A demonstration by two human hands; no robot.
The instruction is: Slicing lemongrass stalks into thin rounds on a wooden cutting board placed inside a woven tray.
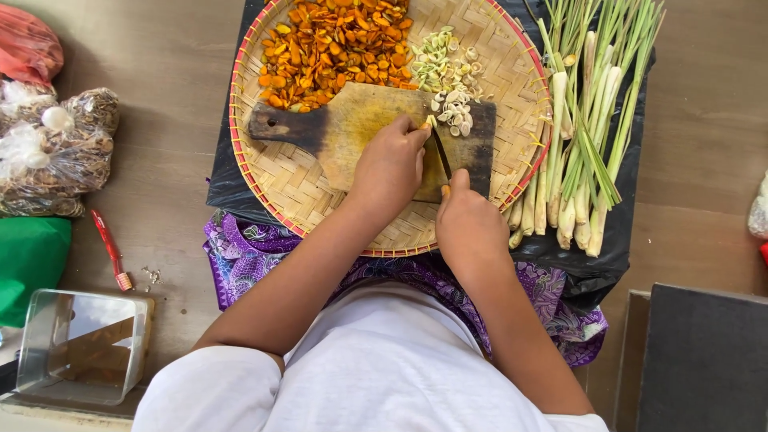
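Woven bamboo tray (296,188) lies on a black plastic sheet (228,188), bearing a stained wooden cutting board (360,128). Both forearms reach forward from the body and converge over the board. Left hand (390,166) is palm down, fingers curled, fingertips pinning a pale lemongrass piece (430,123) to the board. Right hand (470,226) is fisted tight around the handle of a knife (440,152), whose dark blade runs forward to meet the pinned piece just beside the left fingertips. Pale cut slices (448,80) lie at the board's far edge and on the tray; orange turmeric slices (332,44) are heaped beyond. Whole lemongrass stalks (588,120) lie on the sheet to the right.
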